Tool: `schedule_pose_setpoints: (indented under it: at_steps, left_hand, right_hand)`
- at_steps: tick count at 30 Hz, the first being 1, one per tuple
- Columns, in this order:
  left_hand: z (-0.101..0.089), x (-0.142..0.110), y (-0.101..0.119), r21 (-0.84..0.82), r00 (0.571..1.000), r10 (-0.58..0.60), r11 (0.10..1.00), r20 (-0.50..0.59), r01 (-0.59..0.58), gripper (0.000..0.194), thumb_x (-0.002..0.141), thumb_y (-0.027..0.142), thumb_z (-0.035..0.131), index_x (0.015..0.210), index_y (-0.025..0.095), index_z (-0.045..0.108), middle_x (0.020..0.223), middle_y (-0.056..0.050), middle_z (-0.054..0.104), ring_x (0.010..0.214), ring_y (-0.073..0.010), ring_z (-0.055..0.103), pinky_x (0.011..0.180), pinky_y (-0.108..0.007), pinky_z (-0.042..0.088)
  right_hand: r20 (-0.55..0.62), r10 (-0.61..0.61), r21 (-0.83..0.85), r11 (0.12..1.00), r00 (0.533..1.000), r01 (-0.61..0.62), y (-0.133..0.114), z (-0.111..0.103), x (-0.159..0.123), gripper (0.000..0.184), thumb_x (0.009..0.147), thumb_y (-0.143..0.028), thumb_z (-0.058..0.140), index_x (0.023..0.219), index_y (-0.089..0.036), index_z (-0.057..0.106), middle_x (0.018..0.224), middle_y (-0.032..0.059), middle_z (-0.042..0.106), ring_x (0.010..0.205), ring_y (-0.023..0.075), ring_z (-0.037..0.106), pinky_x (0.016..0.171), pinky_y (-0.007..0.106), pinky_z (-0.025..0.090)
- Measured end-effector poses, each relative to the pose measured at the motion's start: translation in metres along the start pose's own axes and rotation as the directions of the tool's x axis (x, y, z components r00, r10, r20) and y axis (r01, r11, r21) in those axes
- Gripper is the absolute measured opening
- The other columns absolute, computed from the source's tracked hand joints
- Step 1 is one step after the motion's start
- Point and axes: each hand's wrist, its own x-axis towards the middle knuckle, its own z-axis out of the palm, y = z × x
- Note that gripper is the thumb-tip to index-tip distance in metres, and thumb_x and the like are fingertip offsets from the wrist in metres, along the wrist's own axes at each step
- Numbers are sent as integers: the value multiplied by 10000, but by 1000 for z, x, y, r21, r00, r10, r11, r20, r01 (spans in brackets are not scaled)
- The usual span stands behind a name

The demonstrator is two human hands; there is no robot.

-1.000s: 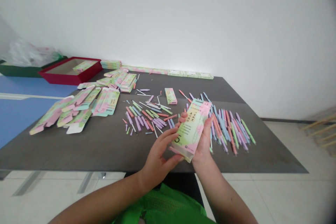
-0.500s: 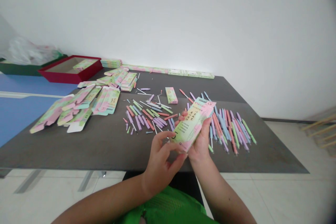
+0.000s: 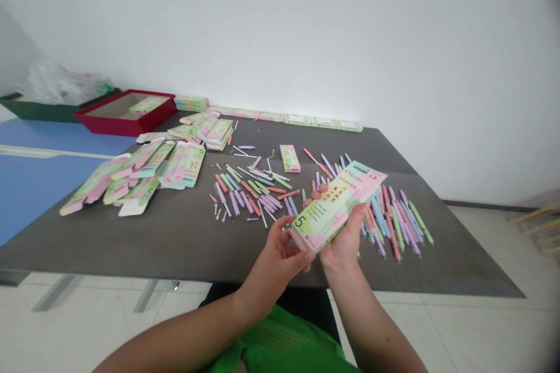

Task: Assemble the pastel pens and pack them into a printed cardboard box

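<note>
A narrow printed carton in pastel pink and green, with a large 5 at its near end, lies tilted across my hands above the table. My right hand holds it from below, with the fingertips showing past its far edge. My left hand grips the near end between thumb and fingers. Beneath and beyond my right hand lies a pile of pastel pens. Loose pen parts are scattered to the left of my hands.
The dark grey table holds flat unfolded cartons, a closed carton and a row of cartons at the back. A red tray stands beyond the far left corner, beside a green bin.
The carton has turned from nearly upright to lying more crosswise, its 5 end towards the left. My left hand has moved onto that end. The whole scene has shifted slightly with my head.
</note>
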Motion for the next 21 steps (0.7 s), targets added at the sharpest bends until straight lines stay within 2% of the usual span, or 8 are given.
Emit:
schedule_pose_setpoints:
  at_steps: [4,9,11,14,17,19,21]
  left_hand:
    - [-3,4,7,-36,985,-145,988,91,149,665,646,204,759,1175,253,358,916,9,586,595,-60,527,551,-201,458]
    - [-9,7,20,50,930,-275,961,243,272,740,677,220,742,1279,286,318,885,22,573,590,-51,532,589,-214,485]
    - [-11,8,28,75,901,-331,943,281,323,701,706,229,719,1288,302,334,898,16,577,621,-61,559,637,-240,509]
    - [-14,10,39,81,853,-412,909,322,408,560,718,190,694,1216,255,445,898,-3,598,671,-85,610,708,-270,526]
    - [-17,12,47,38,814,-451,881,365,471,468,720,156,659,1161,201,506,935,-47,637,764,-141,666,738,-261,527]
    - [-17,13,48,15,824,-442,884,355,467,406,757,188,632,1148,194,523,997,-70,648,835,-170,678,731,-235,527]
    - [-17,12,44,22,847,-420,899,326,437,352,791,230,615,1133,203,537,1062,-72,642,839,-162,682,698,-202,528]
  right_hand:
    - [39,-31,-25,999,999,32,-2,1,-4,497,715,-684,512,990,-276,587,918,9,578,784,167,550,778,315,479]
    - [108,-29,-70,997,994,37,-4,-2,-9,526,667,-698,561,995,-288,586,884,3,569,771,166,547,759,307,482]
    - [153,-49,-93,994,987,64,-2,-3,-11,537,634,-693,600,971,-275,597,863,6,566,776,170,545,735,294,483]
    - [207,-39,-133,989,977,68,1,-5,-15,562,586,-676,656,953,-254,606,838,15,568,769,181,545,693,289,486]
    - [145,-45,-104,993,988,61,1,-7,-15,570,614,-667,643,1024,-275,590,891,9,578,779,173,554,715,294,488]
    - [86,-63,-90,993,994,71,-1,-8,-12,539,656,-688,584,1012,-284,595,897,4,589,787,169,563,759,306,484]
    - [62,-71,-103,992,996,77,-3,-8,-9,516,682,-705,536,968,-281,607,884,6,605,791,171,572,786,319,479]
